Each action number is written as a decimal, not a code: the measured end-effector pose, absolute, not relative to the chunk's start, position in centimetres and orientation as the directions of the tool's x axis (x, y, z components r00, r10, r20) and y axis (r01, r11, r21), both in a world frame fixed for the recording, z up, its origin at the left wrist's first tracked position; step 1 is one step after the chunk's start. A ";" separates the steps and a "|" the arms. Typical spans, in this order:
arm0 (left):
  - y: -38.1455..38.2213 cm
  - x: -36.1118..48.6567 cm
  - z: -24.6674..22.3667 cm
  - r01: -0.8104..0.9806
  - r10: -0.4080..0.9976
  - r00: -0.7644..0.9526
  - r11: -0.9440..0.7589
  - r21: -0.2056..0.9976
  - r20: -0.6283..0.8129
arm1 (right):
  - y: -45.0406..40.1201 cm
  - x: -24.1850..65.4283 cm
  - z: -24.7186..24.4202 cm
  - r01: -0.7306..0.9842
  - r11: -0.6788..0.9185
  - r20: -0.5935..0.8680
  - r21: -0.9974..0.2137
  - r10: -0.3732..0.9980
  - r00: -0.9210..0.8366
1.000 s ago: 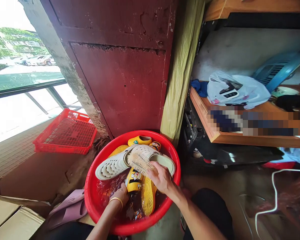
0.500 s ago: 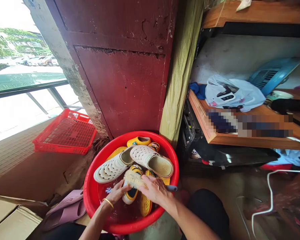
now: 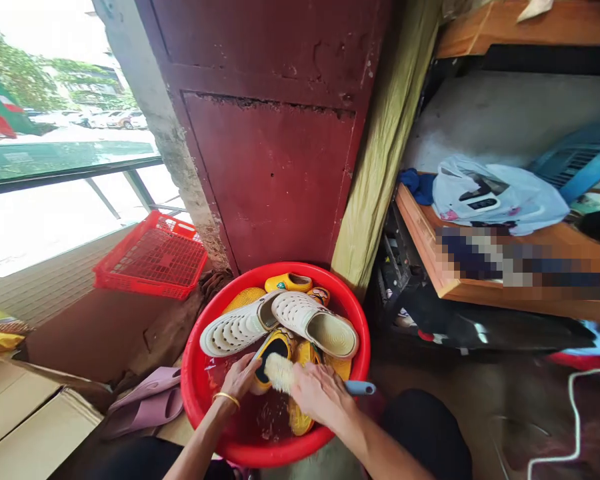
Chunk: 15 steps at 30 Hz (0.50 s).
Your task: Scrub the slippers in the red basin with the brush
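Note:
My left hand point(image 3: 240, 379) is closed on the near side of a yellow clog point(image 3: 274, 343) with a dark inside, holding it tilted above the water. A scrubbing brush point(image 3: 279, 372) with pale bristles and a grey-blue handle is gripped in my right hand point(image 3: 317, 390). Its bristles are against or just beside the clog's opening; contact is partly hidden. Under my right hand lies another yellow clog point(image 3: 300, 419). Two white clogs with holes, a left one point(image 3: 235, 327) and a right one point(image 3: 315, 320), rest on more yellow footwear in the red basin point(image 3: 193, 400).
A red plastic crate point(image 3: 150, 260) stands at the left by the wall. Purple slippers point(image 3: 150, 403) and a cardboard box point(image 3: 35, 413) lie left of the basin. A maroon door point(image 3: 270, 173) rises behind. On the right, a wooden shelf point(image 3: 450, 283) carries a plastic bag point(image 3: 495, 193).
The brush has moved off the clog's near end toward its right side, and the clog's opening is more exposed. The head view has swung left, shifting everything rightward.

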<state>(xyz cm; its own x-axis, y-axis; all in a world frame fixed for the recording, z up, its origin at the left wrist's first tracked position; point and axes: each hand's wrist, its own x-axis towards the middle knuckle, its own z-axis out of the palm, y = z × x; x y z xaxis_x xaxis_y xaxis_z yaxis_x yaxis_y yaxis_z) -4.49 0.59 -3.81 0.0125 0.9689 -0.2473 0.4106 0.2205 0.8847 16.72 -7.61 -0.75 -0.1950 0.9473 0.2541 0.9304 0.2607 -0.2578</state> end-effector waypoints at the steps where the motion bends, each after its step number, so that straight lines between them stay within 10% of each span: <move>1: 0.6 -4.4 -3.8 0.406 0.972 0.006 0.213 0.889 -0.236 | -8.5 16.6 -1.2 0.926 0.267 0.260 -0.268 0.945 -0.198; 15: -1.5 -0.8 -2.7 0.441 0.986 -0.017 0.155 0.884 -0.164 | -6.1 15.0 -0.8 0.981 0.191 0.130 -0.030 0.974 -0.185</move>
<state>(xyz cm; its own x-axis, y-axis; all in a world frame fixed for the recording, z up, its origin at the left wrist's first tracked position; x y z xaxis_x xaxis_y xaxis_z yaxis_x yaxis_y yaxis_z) -0.81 -1.51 -2.74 -0.0174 0.9863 -0.1638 0.4406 0.1546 0.8843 14.96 -6.12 -0.76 -0.1851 0.9741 0.1301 0.9812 0.1906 -0.0304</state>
